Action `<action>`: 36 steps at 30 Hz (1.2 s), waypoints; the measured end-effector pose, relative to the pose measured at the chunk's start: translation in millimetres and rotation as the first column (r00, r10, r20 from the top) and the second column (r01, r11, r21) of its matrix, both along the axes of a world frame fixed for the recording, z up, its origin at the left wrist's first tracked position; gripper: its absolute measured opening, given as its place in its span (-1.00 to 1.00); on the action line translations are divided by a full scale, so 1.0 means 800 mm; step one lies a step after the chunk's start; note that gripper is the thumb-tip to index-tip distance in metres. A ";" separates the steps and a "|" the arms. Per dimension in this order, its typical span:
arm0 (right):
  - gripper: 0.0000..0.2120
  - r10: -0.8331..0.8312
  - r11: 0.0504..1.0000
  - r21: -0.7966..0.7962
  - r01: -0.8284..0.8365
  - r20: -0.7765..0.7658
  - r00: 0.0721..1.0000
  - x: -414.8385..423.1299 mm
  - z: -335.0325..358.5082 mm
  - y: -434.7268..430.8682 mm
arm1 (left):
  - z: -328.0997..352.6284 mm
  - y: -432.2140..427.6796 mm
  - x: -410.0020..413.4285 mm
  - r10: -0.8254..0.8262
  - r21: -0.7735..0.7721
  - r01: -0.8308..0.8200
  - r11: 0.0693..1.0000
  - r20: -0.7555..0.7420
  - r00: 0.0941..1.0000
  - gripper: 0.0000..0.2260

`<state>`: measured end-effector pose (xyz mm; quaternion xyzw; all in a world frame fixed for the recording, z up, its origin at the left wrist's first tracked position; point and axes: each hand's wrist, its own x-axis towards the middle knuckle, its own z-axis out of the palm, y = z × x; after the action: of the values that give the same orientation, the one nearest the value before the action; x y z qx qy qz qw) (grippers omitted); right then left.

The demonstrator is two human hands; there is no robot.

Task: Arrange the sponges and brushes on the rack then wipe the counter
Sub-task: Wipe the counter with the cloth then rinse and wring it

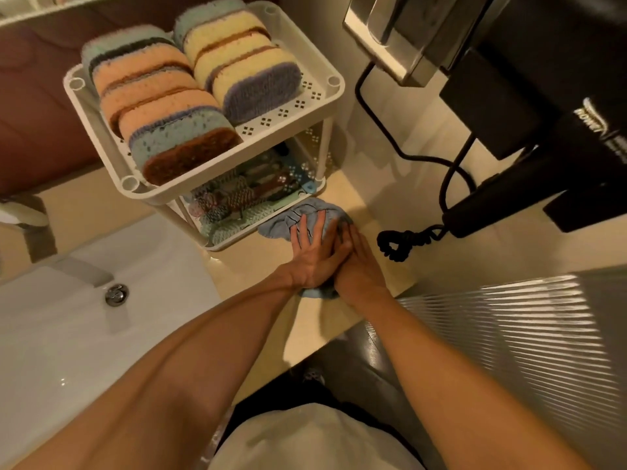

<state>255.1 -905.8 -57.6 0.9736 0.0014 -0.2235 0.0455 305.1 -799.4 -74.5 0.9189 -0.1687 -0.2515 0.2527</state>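
A white two-tier rack (325, 106) stands on the cream counter (383, 205). Its top shelf holds two rows of sponges (169, 106), orange, yellow and blue, standing on edge. The lower shelf holds brushes (237, 195), partly hidden by the top shelf. A blue cloth (305, 212) lies on the counter just right of the rack's front corner. My left hand (312, 252) presses flat on the cloth with straight fingers. My right hand (356, 262) lies beside it, overlapping it, fingers also flat on the cloth.
A white sink (68, 334) with a drain (116, 294) and a tap (37, 232) lies to the left. A black hair dryer (509, 198) with a coiled cord (407, 240) hangs at the right. The counter's front edge runs just below my wrists.
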 end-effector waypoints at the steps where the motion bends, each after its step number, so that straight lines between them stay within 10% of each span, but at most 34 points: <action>1: 0.06 -0.021 1.000 0.000 0.021 -0.015 1.000 0.002 -0.001 -0.004 | 0.003 -0.007 0.002 -0.001 -0.001 0.001 1.000 0.010 1.000 -0.31; 13: -0.40 -0.276 0.960 0.025 0.280 -0.104 0.955 0.004 0.018 -0.021 | 0.022 -0.056 0.039 -0.149 -0.173 0.136 0.975 -0.065 0.987 -0.41; 17: -0.34 -0.295 0.955 -0.006 0.295 -0.075 0.953 -0.014 0.023 -0.019 | 0.032 -0.063 0.043 -0.043 -0.404 0.031 0.914 -0.019 0.999 -0.61; 36: -0.24 -0.288 0.955 0.056 0.292 -0.074 0.955 -0.107 0.004 -0.046 | 0.036 -0.066 -0.040 -0.114 -0.390 -0.006 0.921 -0.284 0.952 -0.84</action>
<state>169.8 -943.0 -54.4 0.9566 -0.1325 -0.2589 -0.0204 273.1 -851.8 -45.5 0.7968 -0.2000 -0.3571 0.4446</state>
